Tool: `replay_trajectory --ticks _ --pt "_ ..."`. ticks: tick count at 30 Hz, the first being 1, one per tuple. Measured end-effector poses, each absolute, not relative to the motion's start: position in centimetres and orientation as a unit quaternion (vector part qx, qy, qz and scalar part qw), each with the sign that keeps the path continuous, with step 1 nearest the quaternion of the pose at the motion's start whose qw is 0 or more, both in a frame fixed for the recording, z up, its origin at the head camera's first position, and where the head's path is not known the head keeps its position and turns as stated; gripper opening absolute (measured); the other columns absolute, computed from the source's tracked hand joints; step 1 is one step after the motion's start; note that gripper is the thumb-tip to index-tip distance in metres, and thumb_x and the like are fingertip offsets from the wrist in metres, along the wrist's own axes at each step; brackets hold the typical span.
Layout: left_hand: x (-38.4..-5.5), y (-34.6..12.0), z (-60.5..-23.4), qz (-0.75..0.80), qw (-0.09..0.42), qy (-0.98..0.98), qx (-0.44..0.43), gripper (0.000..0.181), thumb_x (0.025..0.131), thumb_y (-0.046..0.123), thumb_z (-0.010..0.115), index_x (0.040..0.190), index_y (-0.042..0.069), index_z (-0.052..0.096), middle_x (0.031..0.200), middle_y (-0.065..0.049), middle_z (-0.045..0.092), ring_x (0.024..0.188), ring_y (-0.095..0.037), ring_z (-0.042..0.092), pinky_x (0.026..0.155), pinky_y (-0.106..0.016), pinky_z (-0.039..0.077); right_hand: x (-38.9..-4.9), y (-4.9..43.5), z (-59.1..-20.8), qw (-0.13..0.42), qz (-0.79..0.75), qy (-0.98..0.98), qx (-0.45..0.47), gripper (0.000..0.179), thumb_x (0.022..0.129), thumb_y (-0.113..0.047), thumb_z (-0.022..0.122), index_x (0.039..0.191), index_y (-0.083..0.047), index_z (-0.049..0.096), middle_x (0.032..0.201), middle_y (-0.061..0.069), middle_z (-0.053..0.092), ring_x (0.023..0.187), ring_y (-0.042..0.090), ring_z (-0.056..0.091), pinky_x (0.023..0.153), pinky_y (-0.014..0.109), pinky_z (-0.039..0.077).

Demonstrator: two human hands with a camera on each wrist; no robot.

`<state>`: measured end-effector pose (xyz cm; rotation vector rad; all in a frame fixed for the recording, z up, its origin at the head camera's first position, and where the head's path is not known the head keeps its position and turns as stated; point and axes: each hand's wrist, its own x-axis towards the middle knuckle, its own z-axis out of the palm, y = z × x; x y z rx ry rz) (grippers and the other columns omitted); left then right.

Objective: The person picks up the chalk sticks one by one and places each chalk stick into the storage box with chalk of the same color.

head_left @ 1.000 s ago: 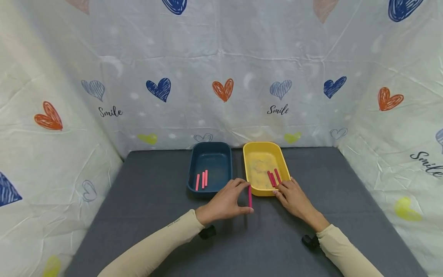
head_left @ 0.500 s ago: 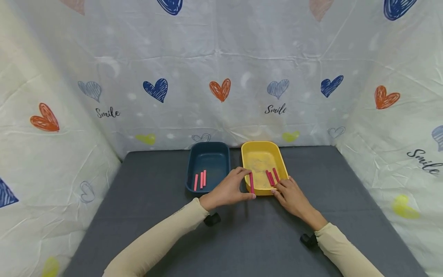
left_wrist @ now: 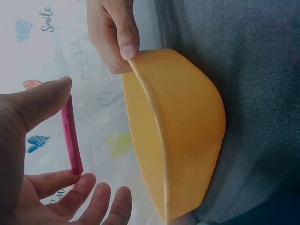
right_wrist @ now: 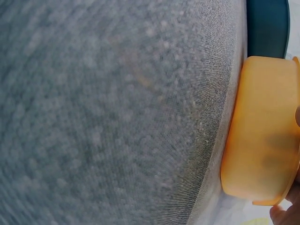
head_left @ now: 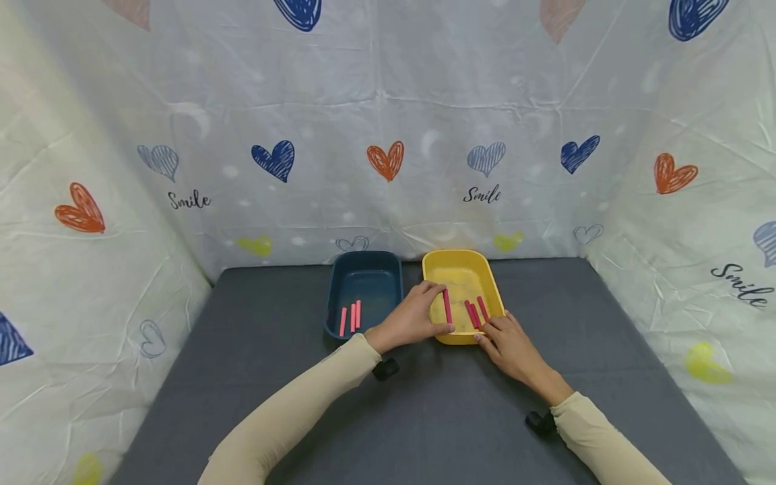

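Note:
My left hand (head_left: 412, 318) pinches a deep pink stick (head_left: 447, 306) end to end, thumb at the near end and fingertips at the far end. In the head view it overlaps the inside of the yellow tray (head_left: 459, 339); the left wrist view has the stick (left_wrist: 71, 136) above the rim level, beside the tray wall (left_wrist: 192, 117). My right hand (head_left: 515, 349) grips the tray's front right corner, thumb outside the rim and fingers over it. Several deep pink sticks (head_left: 483, 308) lie in the tray beside those fingers. Only fingertips (right_wrist: 279, 214) of the right hand enter the right wrist view.
A dark blue tray (head_left: 367, 272) stands left of the yellow one, holding 3 lighter pink sticks (head_left: 353, 318). Both rest at the back of a grey cloth-covered table (head_left: 461, 417). A patterned white curtain (head_left: 327, 87) hangs behind and along the sides.
My left hand has carried the deep pink stick forward and slightly right, from in front of the yellow tray to over it. The right hand keeps its hold on the tray.

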<state>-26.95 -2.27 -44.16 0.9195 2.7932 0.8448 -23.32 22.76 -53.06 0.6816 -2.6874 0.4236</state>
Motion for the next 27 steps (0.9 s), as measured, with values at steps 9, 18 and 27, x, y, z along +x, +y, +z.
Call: replay_trajectory --ticks 9,18,27 --pt "-28.3 -1.5 -45.0 0.283 0.037 0.916 0.283 0.079 0.084 0.041 0.076 0.148 0.010 0.041 0.145 -0.010 0.045 0.129 -0.026 0.046 0.109 -0.042 0.045 -23.1 22.9 -52.8 0.166 0.148 -0.945 0.240 0.021 0.096 -0.031 0.063 0.100 -0.012 0.070 0.096 0.004 0.063 0.098 0.025 0.060 0.111 0.062 0.033" --pt "-29.1 -0.5 -45.1 0.273 0.037 0.917 0.289 0.081 0.084 0.045 0.075 0.150 0.012 0.039 0.147 -0.009 0.043 0.132 -0.025 0.045 0.110 -0.042 0.043 -23.2 22.8 -52.9 0.171 0.143 -0.945 0.241 0.020 0.095 -0.031 0.064 0.099 -0.012 0.070 0.093 0.003 0.062 0.095 0.024 0.060 0.110 0.062 0.034" --pt "-30.6 0.6 -45.6 0.261 0.042 0.923 0.281 0.079 0.084 0.045 0.076 0.147 0.010 0.044 0.145 -0.009 0.046 0.130 -0.024 0.049 0.110 -0.041 0.043 -23.1 22.6 -52.7 0.166 0.144 -0.945 0.241 0.021 0.097 -0.031 0.061 0.099 -0.012 0.070 0.096 0.004 0.063 0.098 0.025 0.060 0.111 0.062 0.034"
